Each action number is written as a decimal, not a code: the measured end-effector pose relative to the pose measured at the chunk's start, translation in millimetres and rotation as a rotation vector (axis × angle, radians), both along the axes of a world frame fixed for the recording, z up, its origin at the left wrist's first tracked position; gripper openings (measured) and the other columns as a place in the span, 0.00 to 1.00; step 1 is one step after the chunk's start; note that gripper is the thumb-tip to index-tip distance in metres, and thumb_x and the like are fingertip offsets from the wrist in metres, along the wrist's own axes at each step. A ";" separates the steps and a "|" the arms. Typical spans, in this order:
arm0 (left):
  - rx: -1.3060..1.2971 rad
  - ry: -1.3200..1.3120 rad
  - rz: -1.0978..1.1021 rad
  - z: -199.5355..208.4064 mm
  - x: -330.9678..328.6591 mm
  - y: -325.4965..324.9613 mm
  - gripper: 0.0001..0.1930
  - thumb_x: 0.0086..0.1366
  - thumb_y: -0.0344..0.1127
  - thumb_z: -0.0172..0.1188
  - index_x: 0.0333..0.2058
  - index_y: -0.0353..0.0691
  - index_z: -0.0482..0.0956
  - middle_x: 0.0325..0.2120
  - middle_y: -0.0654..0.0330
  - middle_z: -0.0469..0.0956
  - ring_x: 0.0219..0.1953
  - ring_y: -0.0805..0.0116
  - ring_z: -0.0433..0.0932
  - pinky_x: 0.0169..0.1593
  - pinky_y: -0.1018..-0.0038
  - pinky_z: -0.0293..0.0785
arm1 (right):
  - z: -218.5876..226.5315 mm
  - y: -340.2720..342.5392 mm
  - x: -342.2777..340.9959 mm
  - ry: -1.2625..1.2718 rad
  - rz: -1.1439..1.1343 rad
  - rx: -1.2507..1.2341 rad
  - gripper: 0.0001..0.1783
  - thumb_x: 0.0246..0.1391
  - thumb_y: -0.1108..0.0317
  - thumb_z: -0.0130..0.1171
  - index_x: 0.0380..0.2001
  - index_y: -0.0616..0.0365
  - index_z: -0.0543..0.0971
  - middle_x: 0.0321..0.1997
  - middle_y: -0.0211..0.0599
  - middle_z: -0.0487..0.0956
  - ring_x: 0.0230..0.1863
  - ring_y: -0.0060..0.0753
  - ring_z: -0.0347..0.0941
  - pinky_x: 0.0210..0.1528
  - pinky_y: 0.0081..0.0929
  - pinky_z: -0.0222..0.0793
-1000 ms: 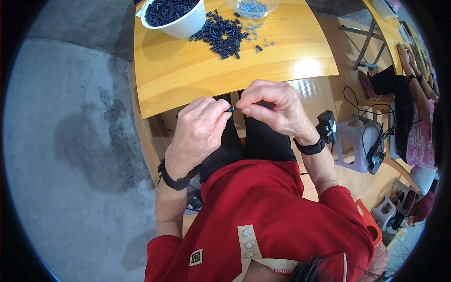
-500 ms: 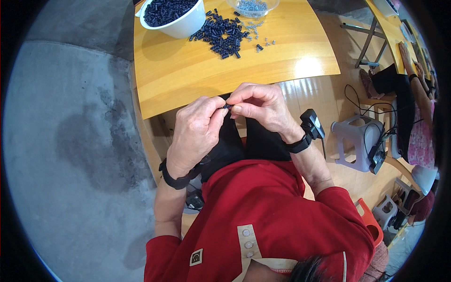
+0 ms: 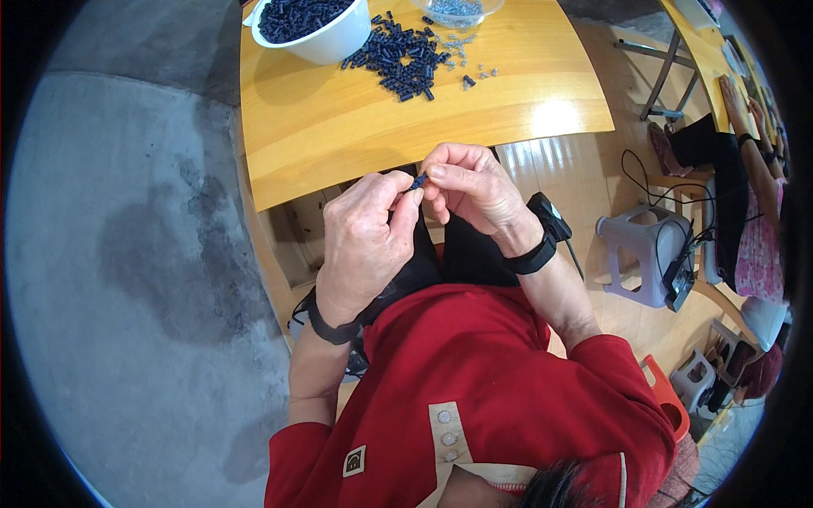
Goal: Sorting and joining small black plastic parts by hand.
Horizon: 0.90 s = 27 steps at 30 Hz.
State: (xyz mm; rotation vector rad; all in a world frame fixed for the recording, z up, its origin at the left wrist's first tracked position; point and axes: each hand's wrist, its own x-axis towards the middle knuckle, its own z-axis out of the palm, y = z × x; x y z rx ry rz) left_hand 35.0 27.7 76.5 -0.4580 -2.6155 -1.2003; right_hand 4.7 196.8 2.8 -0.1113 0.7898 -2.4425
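Note:
A small dark blue tubular piece (image 3: 417,182) is pinched between my two hands, just in front of the table's near edge and above my lap. My left hand (image 3: 367,229) grips its lower left end between thumb and forefinger. At its upper right end, my right hand (image 3: 471,188) closes thumb and forefinger, its other fingers curled loosely below. The fingertips cover much of the piece, and I cannot make out whether a smaller part sits in it. A loose pile of similar dark pieces (image 3: 406,69) lies on the yellow wooden table (image 3: 339,140).
A white tub (image 3: 326,49) of dark pieces stands at the table's far left. Beside it is a clear bowl (image 3: 461,13) of small clear parts, with several scattered nearby. To the right stand a grey plastic stool (image 3: 648,254) with cables and another person's arm (image 3: 754,152) at a second table.
Both hands have turned slightly, and the right one has risen a little. More of the dark piece now shows between the fingertips. My left wrist has shifted to the right.

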 end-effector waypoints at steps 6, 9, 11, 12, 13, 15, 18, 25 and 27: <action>-0.113 0.084 0.016 1.8 0.4 0.4 0.06 0.56 0.22 0.66 0.33 0.32 0.79 0.24 0.54 0.79 0.22 0.64 0.78 0.27 0.72 0.73 | 10.9 0.3 2.8 -0.093 -0.006 0.042 0.08 0.59 0.67 0.62 0.34 0.62 0.80 0.27 0.33 0.80 0.24 0.21 0.76 0.25 0.20 0.75; -0.175 0.182 -0.014 1.8 0.3 0.9 0.08 0.55 0.22 0.66 0.34 0.33 0.78 0.23 0.52 0.77 0.24 0.57 0.78 0.29 0.68 0.73 | 10.0 2.2 3.4 0.030 -0.040 0.193 0.08 0.59 0.67 0.63 0.34 0.62 0.80 0.28 0.33 0.80 0.24 0.19 0.75 0.26 0.17 0.74; -0.172 0.191 -0.032 2.3 0.7 1.2 0.08 0.55 0.22 0.66 0.34 0.34 0.78 0.23 0.52 0.76 0.25 0.55 0.78 0.30 0.67 0.73 | 13.7 2.1 4.6 0.169 -0.108 0.327 0.08 0.58 0.68 0.64 0.35 0.62 0.81 0.29 0.33 0.81 0.24 0.17 0.74 0.26 0.16 0.73; -0.172 0.191 -0.032 2.3 0.8 1.0 0.08 0.55 0.22 0.66 0.34 0.34 0.78 0.23 0.52 0.76 0.25 0.55 0.78 0.30 0.67 0.73 | 13.0 2.5 4.8 0.169 -0.107 0.327 0.08 0.58 0.68 0.64 0.35 0.62 0.81 0.29 0.33 0.81 0.24 0.17 0.74 0.26 0.16 0.73; -0.147 0.171 -0.036 2.4 0.5 0.4 0.08 0.55 0.22 0.66 0.34 0.34 0.78 0.22 0.53 0.76 0.24 0.57 0.78 0.29 0.67 0.72 | 11.6 3.2 4.7 0.238 -0.132 0.352 0.07 0.58 0.69 0.64 0.36 0.63 0.81 0.29 0.33 0.81 0.25 0.17 0.74 0.26 0.16 0.74; -0.123 0.151 -0.039 2.8 0.5 0.0 0.07 0.55 0.22 0.66 0.33 0.34 0.78 0.22 0.53 0.76 0.23 0.58 0.78 0.29 0.68 0.72 | 10.9 4.9 2.3 0.308 -0.156 0.376 0.07 0.58 0.70 0.64 0.36 0.63 0.81 0.30 0.33 0.81 0.25 0.16 0.74 0.26 0.16 0.74; -0.070 0.110 -0.032 3.7 1.2 0.6 0.07 0.55 0.21 0.66 0.33 0.33 0.79 0.21 0.54 0.76 0.22 0.62 0.77 0.28 0.70 0.71 | 10.4 6.2 -2.2 0.380 -0.130 0.395 0.10 0.61 0.66 0.61 0.37 0.64 0.81 0.30 0.33 0.81 0.26 0.17 0.75 0.27 0.16 0.74; -0.068 0.139 -0.034 -0.9 0.4 4.4 0.07 0.54 0.21 0.65 0.32 0.35 0.79 0.22 0.55 0.74 0.24 0.56 0.76 0.29 0.64 0.72 | -16.8 2.8 -5.8 0.004 0.120 -0.047 0.22 0.64 0.50 0.55 0.40 0.61 0.81 0.31 0.30 0.81 0.24 0.18 0.73 0.24 0.16 0.68; -0.062 0.164 -0.033 -4.0 -2.0 4.4 0.07 0.53 0.22 0.65 0.32 0.36 0.79 0.21 0.56 0.74 0.23 0.57 0.75 0.29 0.64 0.71 | -13.4 -2.3 -3.8 -0.052 0.177 -0.083 0.18 0.62 0.54 0.60 0.39 0.60 0.81 0.27 0.28 0.78 0.22 0.17 0.67 0.23 0.16 0.61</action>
